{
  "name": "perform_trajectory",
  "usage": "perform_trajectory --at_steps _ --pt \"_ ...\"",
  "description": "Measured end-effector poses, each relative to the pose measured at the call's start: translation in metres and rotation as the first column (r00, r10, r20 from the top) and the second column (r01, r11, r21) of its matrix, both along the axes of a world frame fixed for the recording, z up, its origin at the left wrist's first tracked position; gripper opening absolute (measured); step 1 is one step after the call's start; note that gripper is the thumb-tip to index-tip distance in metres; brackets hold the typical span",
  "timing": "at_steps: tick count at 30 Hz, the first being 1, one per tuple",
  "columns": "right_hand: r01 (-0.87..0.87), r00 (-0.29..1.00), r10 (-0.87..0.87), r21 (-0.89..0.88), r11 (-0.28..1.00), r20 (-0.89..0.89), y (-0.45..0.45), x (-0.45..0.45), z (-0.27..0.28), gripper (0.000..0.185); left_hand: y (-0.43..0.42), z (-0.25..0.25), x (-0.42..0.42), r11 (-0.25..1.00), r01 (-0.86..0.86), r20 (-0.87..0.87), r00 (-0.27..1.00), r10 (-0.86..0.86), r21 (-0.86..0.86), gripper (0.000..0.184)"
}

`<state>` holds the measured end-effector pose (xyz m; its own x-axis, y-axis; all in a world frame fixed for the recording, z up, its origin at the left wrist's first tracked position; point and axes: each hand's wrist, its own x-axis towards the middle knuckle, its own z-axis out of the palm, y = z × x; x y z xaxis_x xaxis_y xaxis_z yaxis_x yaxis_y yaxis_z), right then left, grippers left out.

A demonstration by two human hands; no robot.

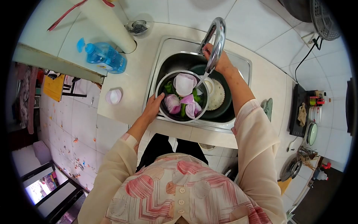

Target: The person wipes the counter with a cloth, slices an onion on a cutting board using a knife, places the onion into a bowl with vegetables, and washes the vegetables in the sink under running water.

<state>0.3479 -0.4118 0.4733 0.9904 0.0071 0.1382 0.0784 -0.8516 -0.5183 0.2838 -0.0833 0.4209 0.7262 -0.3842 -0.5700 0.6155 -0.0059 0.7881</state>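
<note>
My left hand [153,107] grips the left rim of a round metal bowl [162,110], tilted over the sink. Inside it lie cut purple onion pieces [172,103] and green pepper pieces [196,98], with a pale round piece [184,85] on top. My right hand [214,56] is closed at the faucet handle, partly behind the curved chrome faucet [220,35]. A stream of water [202,80] runs from the spout into the bowl's right side. Below and to the right, a dark green basin [226,104] sits in the sink, holding a whitish perforated item [217,96].
The steel sink [244,71] is set into a pale counter [128,89]. Left of it stand a blue soap bottle [106,58], a small white lid-like item [114,96] and a glass dish [139,27]. A black stove [298,112] lies far right.
</note>
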Motion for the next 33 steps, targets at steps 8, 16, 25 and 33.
perform_trajectory --at_steps 8,16,25,33 --pt "0.137 0.972 -0.125 0.047 0.989 -0.200 0.011 0.003 0.020 0.019 0.005 -0.007 0.002 1.000 -0.006 0.023 1.000 0.006 -0.012 0.036" --pt "0.118 0.989 -0.110 0.085 0.989 -0.094 0.011 0.006 0.013 0.024 0.009 -0.049 0.009 0.991 -0.046 0.078 0.996 0.036 0.129 0.039" --pt "0.170 0.981 -0.164 0.058 0.984 -0.103 -0.011 -0.002 0.003 0.020 0.001 -0.006 0.008 1.000 0.025 0.058 0.998 -0.024 -0.019 0.042" --pt "0.303 0.897 -0.414 0.469 0.830 0.153 0.016 -0.057 0.017 0.022 -0.003 0.008 0.007 0.998 0.044 -0.044 0.998 -0.046 -0.042 0.041"
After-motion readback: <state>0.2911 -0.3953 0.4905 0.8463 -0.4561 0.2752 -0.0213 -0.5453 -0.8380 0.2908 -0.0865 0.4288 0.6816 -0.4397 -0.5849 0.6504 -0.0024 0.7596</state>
